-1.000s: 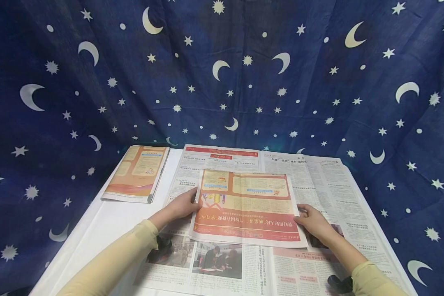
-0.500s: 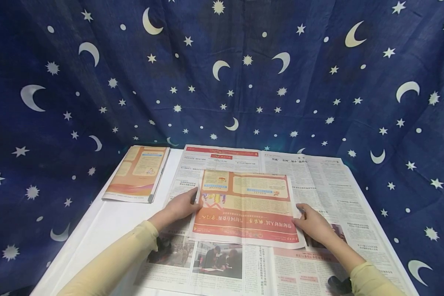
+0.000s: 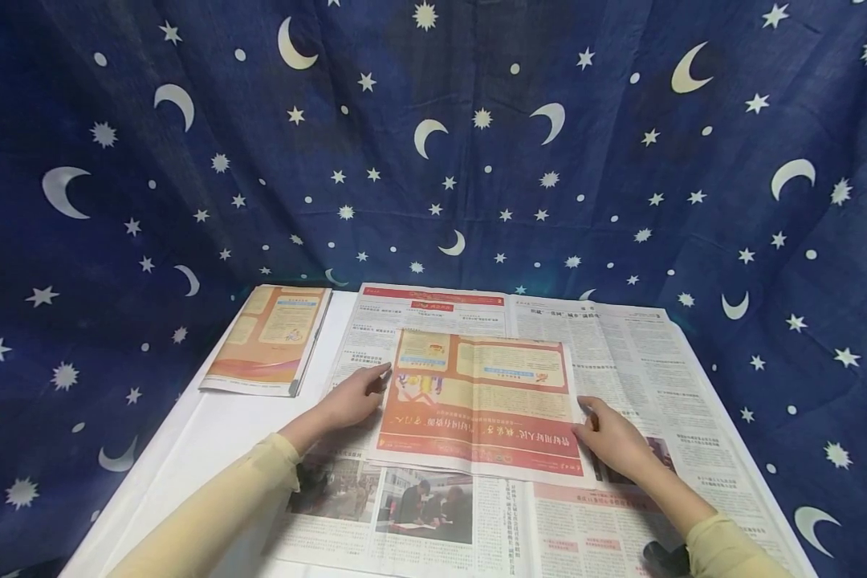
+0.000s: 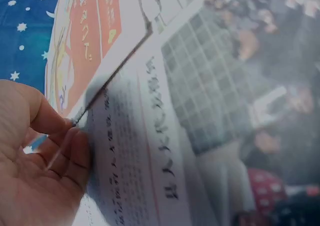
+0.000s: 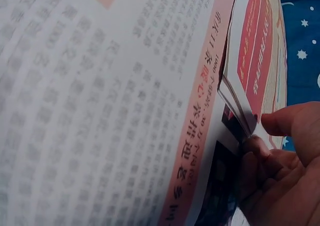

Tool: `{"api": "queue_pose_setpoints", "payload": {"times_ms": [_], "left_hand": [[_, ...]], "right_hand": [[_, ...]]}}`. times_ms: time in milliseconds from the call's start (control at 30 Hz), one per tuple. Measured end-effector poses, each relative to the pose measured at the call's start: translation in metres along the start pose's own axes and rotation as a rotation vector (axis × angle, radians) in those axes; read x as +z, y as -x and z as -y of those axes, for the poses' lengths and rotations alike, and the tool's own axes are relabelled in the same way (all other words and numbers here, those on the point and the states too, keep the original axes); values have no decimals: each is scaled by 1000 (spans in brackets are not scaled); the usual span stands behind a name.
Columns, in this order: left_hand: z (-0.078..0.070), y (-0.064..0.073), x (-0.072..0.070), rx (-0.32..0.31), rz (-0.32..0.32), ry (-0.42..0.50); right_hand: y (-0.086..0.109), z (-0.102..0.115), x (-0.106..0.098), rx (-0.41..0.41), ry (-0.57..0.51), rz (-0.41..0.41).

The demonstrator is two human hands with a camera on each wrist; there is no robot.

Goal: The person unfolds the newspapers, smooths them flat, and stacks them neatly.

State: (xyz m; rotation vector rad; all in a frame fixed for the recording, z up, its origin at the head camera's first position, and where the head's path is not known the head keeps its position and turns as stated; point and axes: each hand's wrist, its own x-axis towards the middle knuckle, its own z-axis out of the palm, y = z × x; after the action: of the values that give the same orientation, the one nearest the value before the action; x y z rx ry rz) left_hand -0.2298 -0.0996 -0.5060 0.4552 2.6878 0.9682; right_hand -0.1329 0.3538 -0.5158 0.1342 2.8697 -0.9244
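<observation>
A folded newspaper with an orange and red printed page lies over a larger spread newspaper at the middle of the table. My left hand is at its left edge; in the left wrist view, thumb and fingertips pinch the paper's rim. On the opposite side my right hand holds the right edge. The right wrist view shows the thumb above and curled fingers below the layered sheets. Part of the spread newspaper is hidden beneath the folded one.
Another folded newspaper stack, orange on top, lies at the table's back left. White tabletop shows on the left side. A dark blue curtain with moons and stars hangs behind and around the table.
The folded newspaper has turned slightly and shifted a little to the right at its left edge. My left hand has moved slightly with it; the right hand stays nearly in place.
</observation>
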Motion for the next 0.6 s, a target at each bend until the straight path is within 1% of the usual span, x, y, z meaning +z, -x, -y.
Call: {"api": "queue_pose_setpoints", "payload": {"times_ms": [100, 200, 267, 333, 367, 433, 500, 533, 600], "left_hand": [[5, 2, -4, 70, 1, -70], [11, 5, -9, 178, 9, -184], [14, 7, -13, 261, 22, -264], [16, 7, -16, 340, 41, -331], [16, 7, -16, 370, 55, -356], [17, 7, -17, 415, 79, -391], [17, 6, -17, 438, 103, -404], [17, 6, -17, 445, 111, -407], [18, 5, -17, 435, 127, -421]], "right_hand": [[1, -3, -3, -41, 31, -27], [3, -5, -5, -112, 90, -69], [4, -5, -7, -156, 135, -88], [5, -6, -8, -198, 183, -95], [5, -5, -8, -215, 203, -91], [5, -5, -7, -241, 248, -82], [5, -4, -5, -262, 297, -77], [4, -3, -4, -267, 318, -77], [4, -3, -1, -267, 352, -78]]}}
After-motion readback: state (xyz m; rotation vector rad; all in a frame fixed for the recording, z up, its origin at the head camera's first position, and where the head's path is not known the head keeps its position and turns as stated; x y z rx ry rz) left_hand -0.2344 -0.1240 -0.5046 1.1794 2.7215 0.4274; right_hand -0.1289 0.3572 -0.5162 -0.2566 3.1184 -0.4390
